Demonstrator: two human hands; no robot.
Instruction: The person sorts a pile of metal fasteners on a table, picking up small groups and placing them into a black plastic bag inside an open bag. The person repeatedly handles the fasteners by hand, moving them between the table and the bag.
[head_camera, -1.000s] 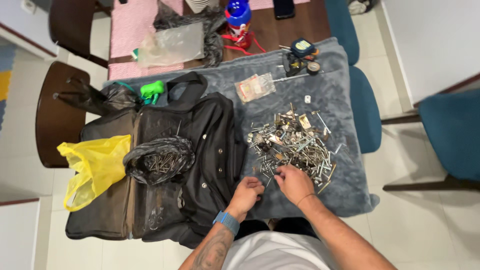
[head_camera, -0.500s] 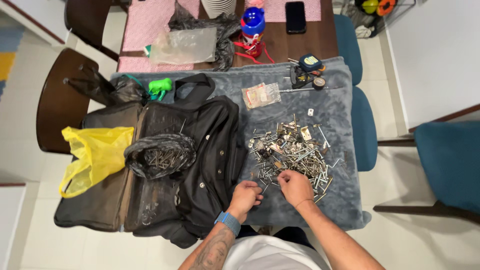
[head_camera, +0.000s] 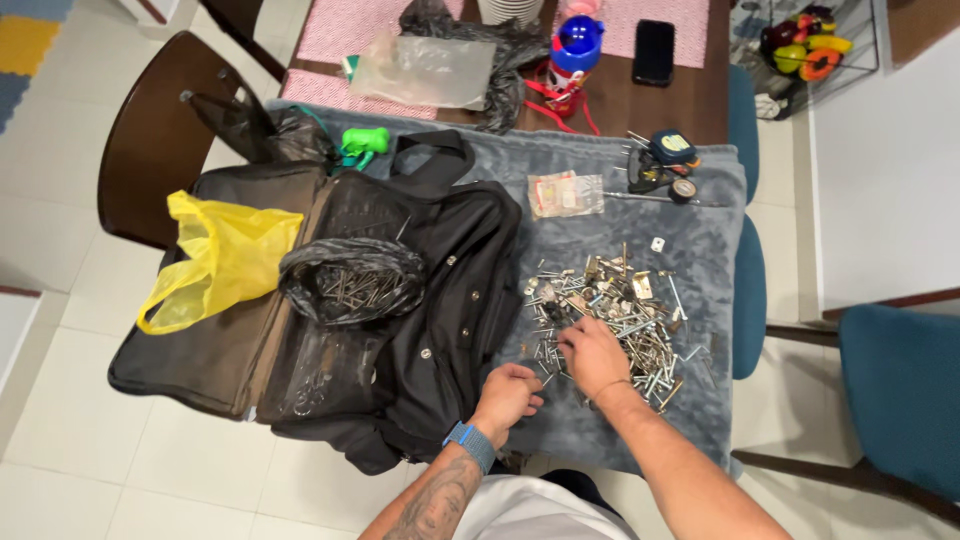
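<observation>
Grey plush blanket (head_camera: 640, 230) is covering the table; an open black fabric tool bag (head_camera: 400, 300) is lying on its left half. Loose pile of metal screws and bolts (head_camera: 610, 310) is sitting right of the bag. Pieces look small, stiff, slippery: best pinched mid-shank. Right hand (head_camera: 592, 356) is picking at the pile's near edge, fingers narrow; left hand (head_camera: 508, 395) is curling loosely, contents unclear.

Left hand (head_camera: 508, 392): loosely curled fist, knuckles up, blue band at wrist, tattooed forearm. Right hand (head_camera: 593, 355): palm down, fingers (head_camera: 566, 338) bent forward, thin cord at wrist.
</observation>
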